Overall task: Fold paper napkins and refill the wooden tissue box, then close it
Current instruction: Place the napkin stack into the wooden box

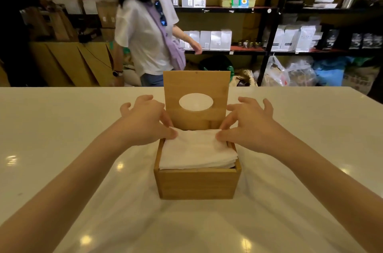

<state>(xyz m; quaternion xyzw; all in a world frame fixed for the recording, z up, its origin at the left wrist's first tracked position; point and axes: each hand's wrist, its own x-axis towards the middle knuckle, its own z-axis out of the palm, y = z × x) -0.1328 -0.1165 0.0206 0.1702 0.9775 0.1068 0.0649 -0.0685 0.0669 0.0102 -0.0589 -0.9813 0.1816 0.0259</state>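
Note:
A square wooden tissue box [198, 184] stands on the white table in front of me. Its hinged lid [196, 85], with an oval cut-out, stands upright at the back. A stack of folded white napkins [196, 153] fills the box, rising slightly above the rim and tilted up at the back. My left hand [148, 122] pinches the stack's back left corner with thumb and fingers. On the other side, my right hand [248, 124] pinches the back right corner the same way. Both hands sit at the box's far sides.
The white table [62, 138] spreads wide on both sides of the box. Beyond its far edge a person in a white shirt [145, 41] stands near dark shelves [269, 10] with bags and kettles. Cardboard boxes [68, 62] sit at the back left.

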